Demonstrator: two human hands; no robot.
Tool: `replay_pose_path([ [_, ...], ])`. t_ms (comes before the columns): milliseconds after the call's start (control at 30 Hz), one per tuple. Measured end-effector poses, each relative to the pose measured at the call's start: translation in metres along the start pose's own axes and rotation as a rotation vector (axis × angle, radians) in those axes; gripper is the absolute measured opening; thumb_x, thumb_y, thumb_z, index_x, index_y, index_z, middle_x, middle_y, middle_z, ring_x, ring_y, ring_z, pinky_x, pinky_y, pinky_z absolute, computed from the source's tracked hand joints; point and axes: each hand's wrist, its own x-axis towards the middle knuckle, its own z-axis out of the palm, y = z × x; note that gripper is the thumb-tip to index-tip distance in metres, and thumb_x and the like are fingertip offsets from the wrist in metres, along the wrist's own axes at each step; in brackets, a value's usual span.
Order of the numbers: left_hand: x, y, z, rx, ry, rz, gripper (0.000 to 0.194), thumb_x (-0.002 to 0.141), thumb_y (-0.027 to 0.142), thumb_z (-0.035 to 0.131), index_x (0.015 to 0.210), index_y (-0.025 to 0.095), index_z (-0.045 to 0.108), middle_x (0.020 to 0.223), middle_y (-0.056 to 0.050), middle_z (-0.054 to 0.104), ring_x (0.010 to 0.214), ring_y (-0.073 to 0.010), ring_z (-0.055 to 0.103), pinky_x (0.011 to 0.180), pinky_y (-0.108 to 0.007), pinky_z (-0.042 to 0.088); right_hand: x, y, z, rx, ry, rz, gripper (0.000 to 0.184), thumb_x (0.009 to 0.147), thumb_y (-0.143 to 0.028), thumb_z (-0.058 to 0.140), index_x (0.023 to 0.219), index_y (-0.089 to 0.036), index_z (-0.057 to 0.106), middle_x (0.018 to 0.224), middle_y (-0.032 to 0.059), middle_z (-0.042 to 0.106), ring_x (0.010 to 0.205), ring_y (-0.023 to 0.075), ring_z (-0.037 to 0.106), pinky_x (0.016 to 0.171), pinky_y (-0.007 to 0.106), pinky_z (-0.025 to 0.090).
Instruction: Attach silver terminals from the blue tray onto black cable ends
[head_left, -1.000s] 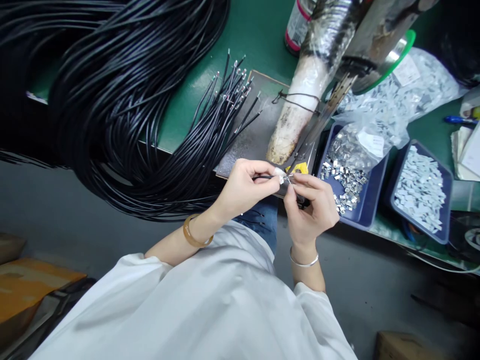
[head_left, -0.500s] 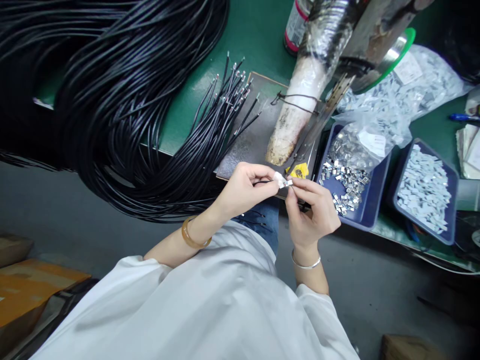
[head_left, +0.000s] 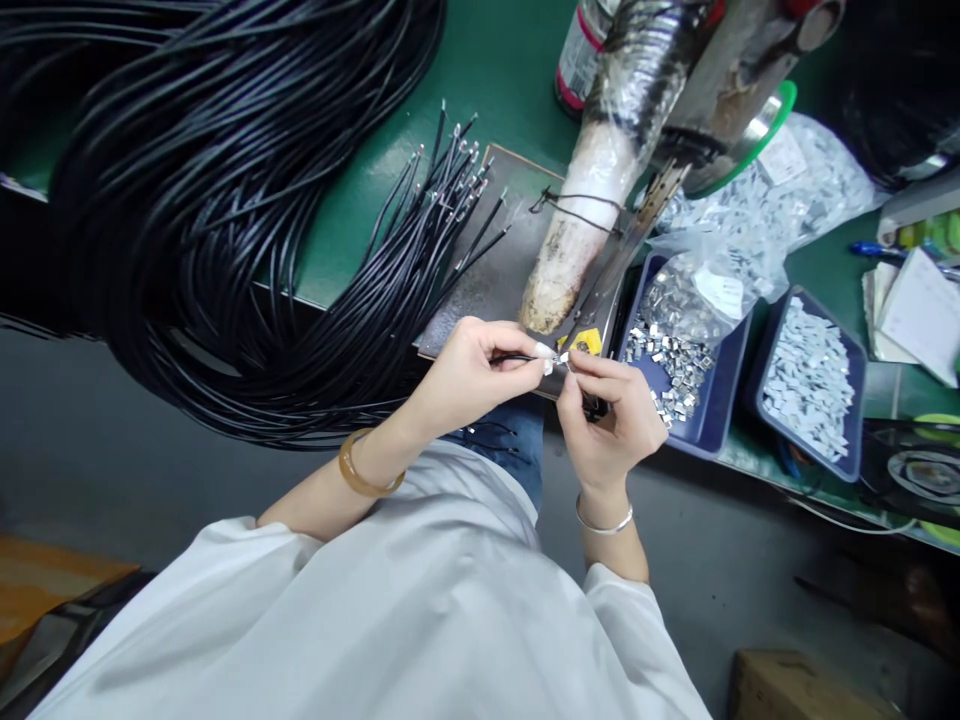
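My left hand pinches the end of a thin black cable at the bench's front edge. My right hand meets it from the right, its fingertips pinched on a small metal clip at the cable's tip. Both hands sit just in front of a dark metal plate. A big bundle of black cables lies to the left, its stripped ends fanned out over the plate. A blue tray of metal clips stands right of my right hand.
A wrapped machine arm slants down over the plate. A second blue tray of pale parts and a plastic bag of parts lie on the green bench to the right. A spray can stands behind. Cardboard boxes sit on the floor.
The view has shifted slightly, so everything sits further left. My hands stay together at the cable's tip, with the fingertips working the clip.
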Motion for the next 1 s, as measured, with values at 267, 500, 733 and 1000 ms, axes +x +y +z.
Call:
replay_pose_path([
  [267, -0.0007, 0.0052, -0.0013, -0.006, 0.029, 0.049, 0.011, 0.074, 0.017, 0.069, 0.071, 0.011, 0.079, 0.059, 0.001, 0.05, 0.053, -0.0062, 0.039, 0.047, -0.02, 0.028, 0.0091, -0.0023, -0.002, -0.011, -0.032, -0.021, 0.018, 0.081, -0.007, 0.073, 0.09, -0.021, 0.066, 0.099, 0.0028, 0.077, 0.091, 0.0156, 0.074, 0.082, 0.03, 0.061],
  [500, -0.0016, -0.0007, -0.0009, 0.038, 0.001, 0.047, 0.012, 0.075, 0.015, 0.068, 0.069, 0.01, 0.077, 0.057, 0.002, 0.047, 0.052, -0.0058, 0.038, 0.047, -0.02, 0.028, 0.0039, -0.0019, -0.0039, -0.052, -0.06, -0.056, 0.018, 0.082, -0.008, 0.072, 0.089, -0.021, 0.062, 0.102, 0.0044, 0.077, 0.09, 0.0152, 0.074, 0.08, 0.028, 0.061],
  [733, -0.0031, -0.0023, 0.0044, 0.011, 0.04, 0.046, 0.011, 0.073, 0.015, 0.069, 0.073, 0.009, 0.078, 0.059, 0.001, 0.055, 0.052, -0.005, 0.04, 0.046, -0.018, 0.03, 0.0021, -0.0012, -0.0063, -0.039, -0.063, -0.05, 0.018, 0.084, -0.008, 0.07, 0.093, -0.021, 0.062, 0.101, 0.0036, 0.077, 0.09, 0.0143, 0.074, 0.08, 0.027, 0.06],
  [1000, -0.0084, -0.001, 0.0065, -0.027, -0.009, 0.003, 0.012, 0.073, 0.014, 0.068, 0.076, 0.009, 0.078, 0.067, -0.002, 0.066, 0.057, -0.0064, 0.049, 0.05, -0.017, 0.037, 0.0057, -0.0016, -0.0068, 0.009, -0.123, 0.051, 0.013, 0.09, -0.01, 0.065, 0.096, -0.022, 0.063, 0.096, 0.0002, 0.075, 0.091, 0.0143, 0.074, 0.079, 0.027, 0.06],
])
